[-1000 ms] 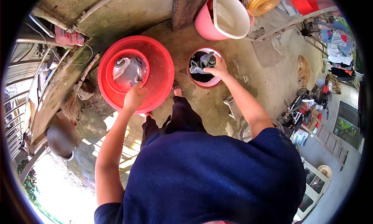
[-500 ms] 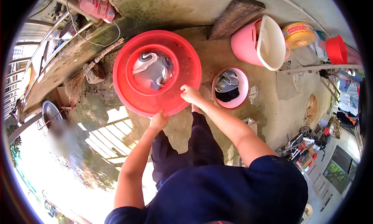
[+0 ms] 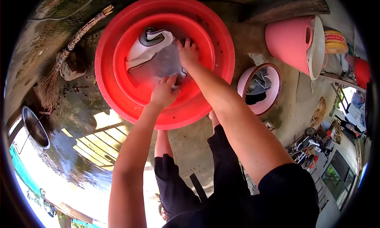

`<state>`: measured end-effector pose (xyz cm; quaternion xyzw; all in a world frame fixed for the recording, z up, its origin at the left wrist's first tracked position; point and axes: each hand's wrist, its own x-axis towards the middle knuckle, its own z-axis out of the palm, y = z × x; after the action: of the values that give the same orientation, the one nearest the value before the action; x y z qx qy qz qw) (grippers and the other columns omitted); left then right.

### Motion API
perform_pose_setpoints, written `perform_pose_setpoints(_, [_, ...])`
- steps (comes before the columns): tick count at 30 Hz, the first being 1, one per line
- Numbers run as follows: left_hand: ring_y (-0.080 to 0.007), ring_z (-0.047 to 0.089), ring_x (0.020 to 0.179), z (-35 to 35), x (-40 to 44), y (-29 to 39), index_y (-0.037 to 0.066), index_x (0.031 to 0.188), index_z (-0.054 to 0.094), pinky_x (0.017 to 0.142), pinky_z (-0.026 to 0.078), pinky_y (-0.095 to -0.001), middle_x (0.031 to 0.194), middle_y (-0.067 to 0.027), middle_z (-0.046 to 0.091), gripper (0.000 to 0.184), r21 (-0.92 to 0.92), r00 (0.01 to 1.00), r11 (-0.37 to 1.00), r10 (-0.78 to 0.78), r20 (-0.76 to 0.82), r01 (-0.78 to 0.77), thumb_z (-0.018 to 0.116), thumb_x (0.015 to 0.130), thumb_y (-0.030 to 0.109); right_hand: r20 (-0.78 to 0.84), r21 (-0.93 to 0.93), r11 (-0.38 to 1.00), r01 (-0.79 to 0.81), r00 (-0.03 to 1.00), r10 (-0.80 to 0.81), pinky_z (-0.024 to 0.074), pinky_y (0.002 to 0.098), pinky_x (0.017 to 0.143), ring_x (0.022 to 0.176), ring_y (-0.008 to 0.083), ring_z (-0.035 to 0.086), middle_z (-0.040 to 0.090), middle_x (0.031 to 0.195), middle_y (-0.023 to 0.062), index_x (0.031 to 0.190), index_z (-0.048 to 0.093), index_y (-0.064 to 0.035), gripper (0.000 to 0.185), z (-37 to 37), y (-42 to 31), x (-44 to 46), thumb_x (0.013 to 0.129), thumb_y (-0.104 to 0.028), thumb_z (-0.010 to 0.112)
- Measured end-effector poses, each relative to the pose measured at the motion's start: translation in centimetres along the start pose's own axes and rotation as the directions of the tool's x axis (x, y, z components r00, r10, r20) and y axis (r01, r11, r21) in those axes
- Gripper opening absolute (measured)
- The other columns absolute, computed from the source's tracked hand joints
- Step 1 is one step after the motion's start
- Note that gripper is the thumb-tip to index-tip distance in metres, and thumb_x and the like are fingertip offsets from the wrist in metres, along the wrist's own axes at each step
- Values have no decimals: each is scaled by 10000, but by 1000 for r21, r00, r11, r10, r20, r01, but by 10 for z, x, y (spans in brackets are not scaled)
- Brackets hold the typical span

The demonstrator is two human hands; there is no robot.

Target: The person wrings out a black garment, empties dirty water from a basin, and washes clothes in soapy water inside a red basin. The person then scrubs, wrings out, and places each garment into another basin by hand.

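A small red basin sits inside a larger red tub on the ground. In the small basin lies a wet white and grey garment with dark edging, partly in cloudy water. My right hand rests on the garment's right side, its fingers spread and touching the cloth. Near the basin's front, my left hand reaches in with fingers stretched over the garment's lower edge. The fingertips of my left hand dip near a dark fold.
A pink bucket with dark and grey cloths stands to the right. Beyond it a larger pink basket leans with a white basin. At the left are a straw broom, a stone and a metal basin.
Both hands have moved from outside the small basin into it, onto the garment. My view has come closer to the tubs as I lean forward.
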<state>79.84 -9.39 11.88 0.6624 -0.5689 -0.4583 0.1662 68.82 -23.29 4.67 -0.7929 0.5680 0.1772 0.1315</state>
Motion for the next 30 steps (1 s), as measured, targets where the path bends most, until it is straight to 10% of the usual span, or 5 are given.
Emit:
perform_pose_setpoints(6, [-326, 570, 912, 66, 82, -118, 112, 1136, 510, 766, 466, -386, 945, -153, 601, 397, -251, 820, 869, -256, 512, 427, 545, 757, 223, 230, 431, 879, -206, 966, 114, 473, 375, 772, 850, 308, 586, 546, 1034, 230, 1106, 489, -10, 459, 27, 9, 19, 665, -89, 589])
perform_pose_setpoints(12, [-288, 538, 985, -12, 47, -34, 33, 1224, 410, 819, 447, -393, 1091, -127, 542, 655, -856, 790, -132, -334, 514, 500, 496, 806, 530, 236, 938, -237, -252, 967, -96, 366, 243, 409, 549, 83, 500, 533, 676, 29, 889, 539, 16, 244, -94, -23, -86, 647, 36, 568])
perform_pose_setpoints(14, [-274, 481, 1075, -26, 44, -11, 83, 1294, 312, 889, 415, -390, 1255, -98, 417, 762, -968, 918, -84, -310, 249, 235, 460, 779, 625, 18, 976, 217, 6, 994, -109, 414, 263, 531, 673, 68, 505, 536, 736, 37, 869, 529, 0, 213, -145, -35, -125, 662, 18, 572])
perform_pose_setpoints(27, [-248, 461, 1115, -33, 6, -25, 60, 1226, 421, 956, 377, -385, 1235, -107, 454, 532, -912, 994, -409, 112, -18, 29, 406, 877, 461, -696, 573, 487, 659, 705, -135, 436, 365, 461, 516, 249, 539, 500, 592, 66, 620, 491, -101, 221, -150, -55, -86, 658, -268, 631])
perform_pose_setpoints(30, [-205, 587, 834, -76, -10, 89, 54, 951, 490, 726, 511, -324, 916, -84, 563, 289, -994, 734, 98, -678, -40, 37, 576, 808, 289, -576, 418, 779, 468, 799, -171, 460, 386, 450, 561, 257, 578, 552, 636, 74, 670, 541, -116, 232, -98, 0, -42, 714, -336, 599])
